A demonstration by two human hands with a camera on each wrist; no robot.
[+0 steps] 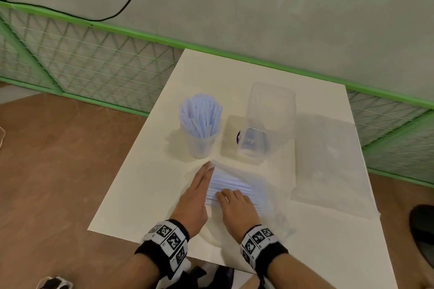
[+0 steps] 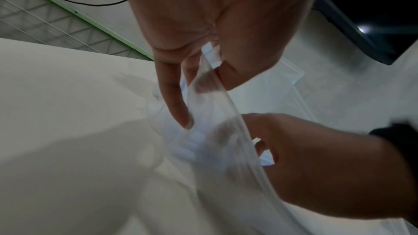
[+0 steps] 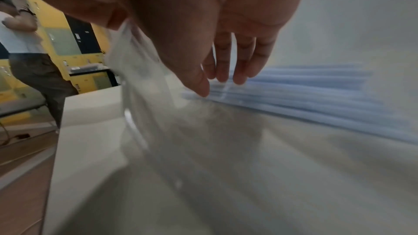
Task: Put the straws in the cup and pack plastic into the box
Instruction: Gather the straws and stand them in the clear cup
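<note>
straws (image 1: 200,115) are standing bunched in the cup (image 1: 199,149) at the left of the white table (image 1: 131,199); just in front, the left hand (image 1: 195,197) is pinching the edge of a clear bag (image 1: 265,195) holding more loose straws (image 1: 231,186). the right hand (image 1: 237,209) is gripping the bag's film by the thumb, bent fingertips resting on those straws. further right, the clear box (image 1: 253,148) is sitting open, a flat plastic sheet (image 1: 328,159) lying beside it.

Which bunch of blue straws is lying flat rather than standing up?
The bunch nearest the person, lying flat on the table in clear plastic. The other bunch stands upright in the cup, farther back.
</note>
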